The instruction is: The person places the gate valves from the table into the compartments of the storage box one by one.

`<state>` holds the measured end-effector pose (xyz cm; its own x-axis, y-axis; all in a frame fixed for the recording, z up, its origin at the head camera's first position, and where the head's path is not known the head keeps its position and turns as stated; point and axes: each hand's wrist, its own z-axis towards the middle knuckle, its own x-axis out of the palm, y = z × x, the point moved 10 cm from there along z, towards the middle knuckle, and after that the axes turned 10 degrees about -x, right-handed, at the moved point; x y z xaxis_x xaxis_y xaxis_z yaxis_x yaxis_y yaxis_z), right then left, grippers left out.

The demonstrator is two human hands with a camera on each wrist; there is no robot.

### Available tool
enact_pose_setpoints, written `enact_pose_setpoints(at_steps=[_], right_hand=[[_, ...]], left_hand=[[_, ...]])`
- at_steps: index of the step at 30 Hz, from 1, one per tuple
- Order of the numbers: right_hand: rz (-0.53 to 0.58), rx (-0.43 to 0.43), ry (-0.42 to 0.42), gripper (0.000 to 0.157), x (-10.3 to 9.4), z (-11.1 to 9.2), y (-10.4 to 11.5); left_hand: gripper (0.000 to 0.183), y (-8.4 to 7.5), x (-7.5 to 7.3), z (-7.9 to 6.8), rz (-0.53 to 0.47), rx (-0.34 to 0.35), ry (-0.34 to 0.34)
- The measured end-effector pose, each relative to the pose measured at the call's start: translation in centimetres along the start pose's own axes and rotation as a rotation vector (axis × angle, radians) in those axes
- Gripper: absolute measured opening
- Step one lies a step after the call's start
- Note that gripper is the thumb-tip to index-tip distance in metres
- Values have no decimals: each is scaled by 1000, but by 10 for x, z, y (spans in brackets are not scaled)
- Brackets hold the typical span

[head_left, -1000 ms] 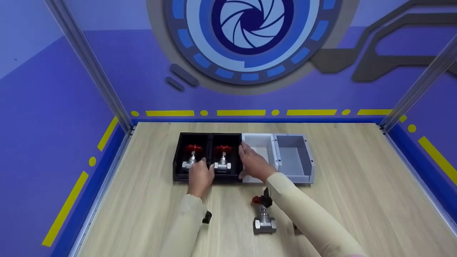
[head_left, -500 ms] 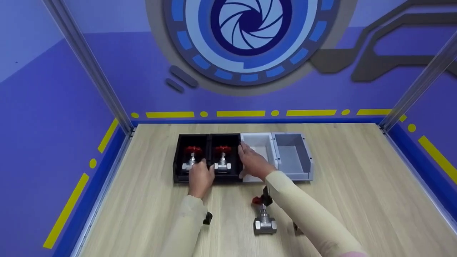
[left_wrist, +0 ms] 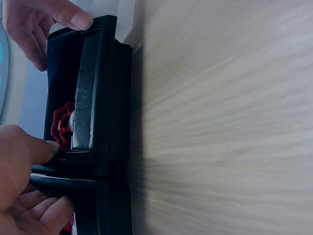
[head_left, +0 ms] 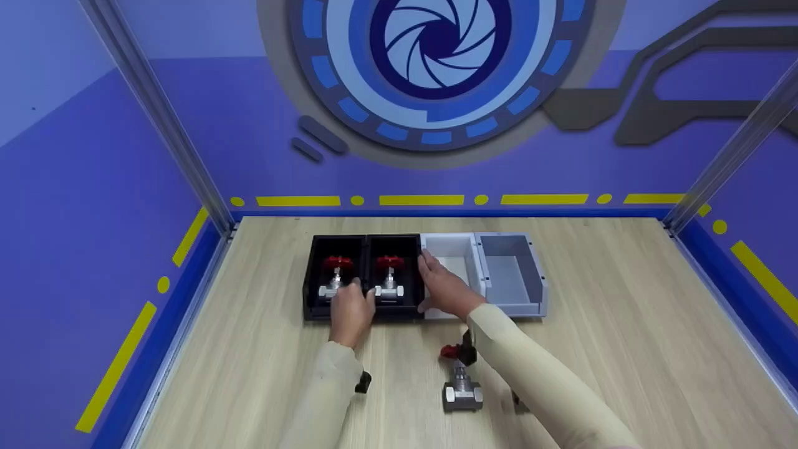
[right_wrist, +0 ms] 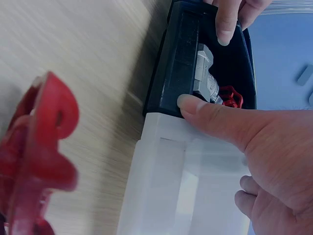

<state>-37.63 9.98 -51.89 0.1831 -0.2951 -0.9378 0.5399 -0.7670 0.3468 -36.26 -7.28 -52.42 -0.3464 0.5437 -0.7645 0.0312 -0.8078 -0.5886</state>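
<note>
Two black bins stand side by side: the left black bin (head_left: 317, 252) and the right black bin (head_left: 410, 252). A valve with a red handwheel lies in each, the left valve (head_left: 337, 274) partly behind my left hand and the right valve (head_left: 389, 290) in plain sight. My left hand (head_left: 352, 315) pinches the walls where the two bins meet, thumb inside the right one and fingers inside the left. My right hand (head_left: 452, 293) grips the right black bin's right wall, its thumb (right_wrist: 195, 105) on the front corner and its fingers on the white bin's side.
A white bin (head_left: 447, 240) adjoins the black ones, and a grey bin (head_left: 508, 274) ends the row. Another red-handled valve (head_left: 462, 396) stands on the wooden table (head_left: 623, 324) before the bins, beside my right sleeve. A dark object (head_left: 519, 402) is mostly hidden under that sleeve.
</note>
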Motion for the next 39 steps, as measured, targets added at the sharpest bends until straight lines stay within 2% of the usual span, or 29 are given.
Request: enact_pose_setpoints(at_steps=[10, 16, 26, 39], right_hand=[[66, 6, -49, 97, -9, -8, -1], [116, 42, -47, 95, -11, -18, -7], [183, 89, -24, 95, -13, -35, -17], [212, 116, -85, 99, -20, -57, -26]], left_hand=[[22, -3, -3, 1, 5, 3, 7], [22, -4, -2, 1, 5, 15, 7], [22, -1, -4, -1, 6, 17, -5], [22, -1, -1, -1, 9, 24, -10]])
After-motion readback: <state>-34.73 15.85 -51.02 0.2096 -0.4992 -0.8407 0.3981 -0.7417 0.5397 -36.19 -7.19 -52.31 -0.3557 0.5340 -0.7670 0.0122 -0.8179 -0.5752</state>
